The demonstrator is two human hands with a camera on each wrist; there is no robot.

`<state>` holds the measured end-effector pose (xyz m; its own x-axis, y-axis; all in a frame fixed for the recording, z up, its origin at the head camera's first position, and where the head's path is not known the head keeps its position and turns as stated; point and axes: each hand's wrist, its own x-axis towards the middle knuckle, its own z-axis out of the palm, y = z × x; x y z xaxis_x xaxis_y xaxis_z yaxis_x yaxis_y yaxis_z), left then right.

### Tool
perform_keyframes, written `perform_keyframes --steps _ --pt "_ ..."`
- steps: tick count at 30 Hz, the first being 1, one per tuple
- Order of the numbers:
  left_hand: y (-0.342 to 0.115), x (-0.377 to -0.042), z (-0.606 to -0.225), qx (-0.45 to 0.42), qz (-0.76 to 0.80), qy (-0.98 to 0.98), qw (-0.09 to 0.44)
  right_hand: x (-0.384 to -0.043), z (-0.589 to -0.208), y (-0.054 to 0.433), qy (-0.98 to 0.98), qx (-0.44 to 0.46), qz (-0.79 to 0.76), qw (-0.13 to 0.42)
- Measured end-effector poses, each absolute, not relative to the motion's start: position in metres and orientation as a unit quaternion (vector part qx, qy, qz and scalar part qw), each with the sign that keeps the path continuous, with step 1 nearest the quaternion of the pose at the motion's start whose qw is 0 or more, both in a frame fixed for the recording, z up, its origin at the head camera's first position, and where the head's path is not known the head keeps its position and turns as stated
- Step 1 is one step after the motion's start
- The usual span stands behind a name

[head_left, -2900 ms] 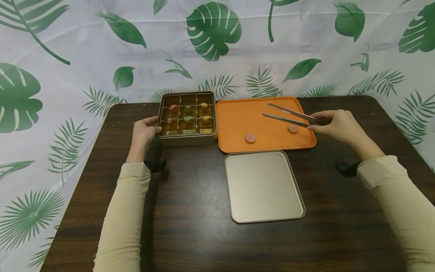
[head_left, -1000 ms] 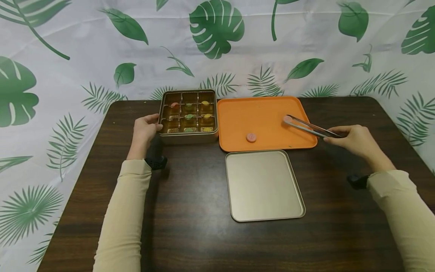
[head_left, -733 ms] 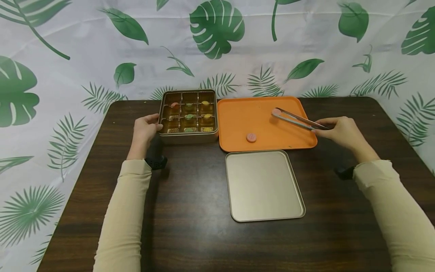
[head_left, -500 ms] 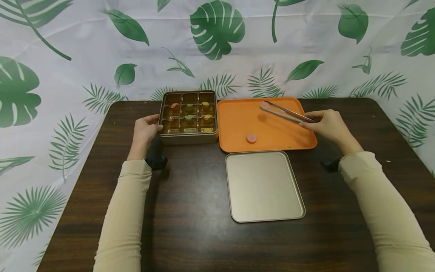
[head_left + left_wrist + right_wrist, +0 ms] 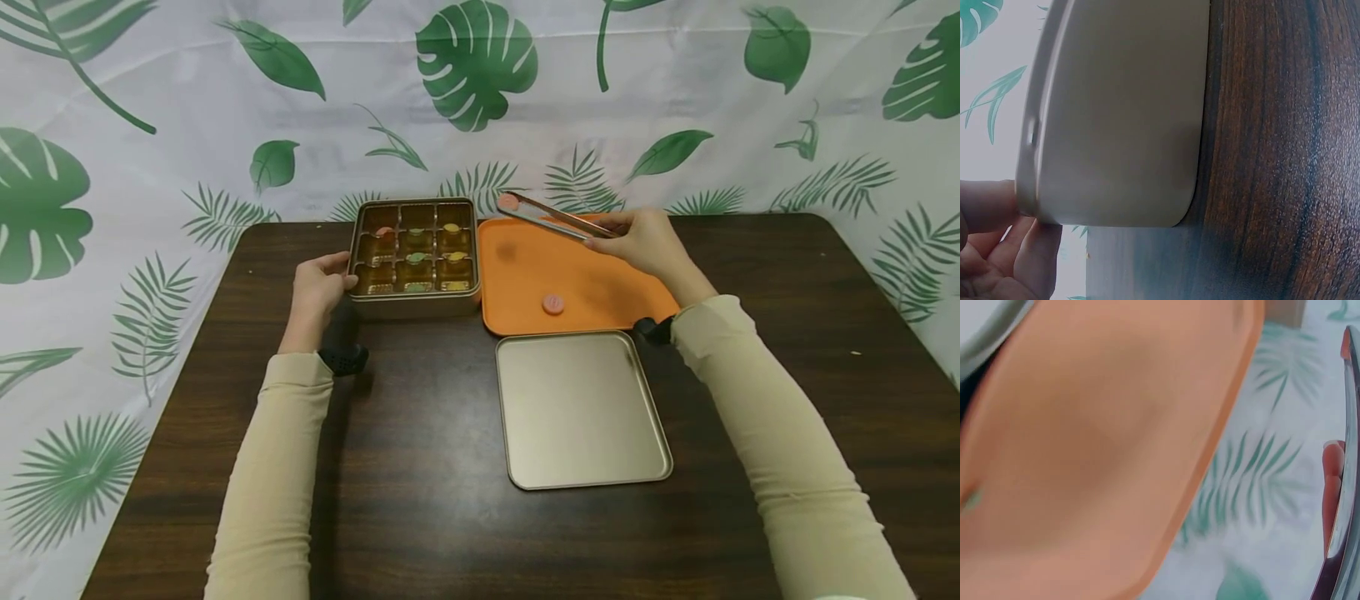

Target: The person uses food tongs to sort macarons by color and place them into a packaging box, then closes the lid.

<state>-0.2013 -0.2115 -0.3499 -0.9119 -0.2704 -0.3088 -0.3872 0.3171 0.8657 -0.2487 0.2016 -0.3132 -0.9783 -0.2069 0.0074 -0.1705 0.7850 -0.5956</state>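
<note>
My left hand (image 5: 317,296) grips the left side of a square metal tin (image 5: 416,308), thumb and fingers at its rim; the left wrist view shows them pinching the tin's corner (image 5: 1035,200). Inside the tin, a divided gold insert holds small red, green and yellow pieces in several compartments. My right hand (image 5: 637,242) holds metal tongs (image 5: 551,227), their tips pinching a pink disc (image 5: 507,202). That disc is raised over the back left corner of an orange tray (image 5: 517,279), close to the tin's right side. Another pink disc (image 5: 553,304) lies on the tray.
A flat square metal lid (image 5: 585,412) lies on the dark wooden table (image 5: 420,500), in front of the tray. The tin stands against the tray's left side. Behind the table hangs a white leaf-print cloth (image 5: 337,67).
My right hand has closed the tongs on the right-hand pink disc, lifted it off the tray and carried it left toward the tin. The left hand stays on the tin.
</note>
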Motion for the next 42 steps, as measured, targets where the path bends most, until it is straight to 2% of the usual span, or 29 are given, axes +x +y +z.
perform_keyframes --steps 10,20,30,42 --pt "-0.212 -0.201 -0.35 -0.203 0.547 0.811 0.056 -0.255 -0.309 0.135 0.934 -0.132 -0.326 0.062" --pt "-0.211 -0.203 -0.349 -0.205 0.545 0.811 0.055 -0.249 -0.32 0.078 0.935 -0.172 -0.297 0.087" --pt "-0.211 -0.201 -0.351 -0.2 0.546 0.811 0.056 -0.244 -0.324 0.046 0.948 -0.181 -0.249 0.078" --pt "-0.211 -0.201 -0.353 -0.194 0.55 0.811 0.05 -0.243 -0.33 0.036 0.949 -0.181 -0.243 0.083"
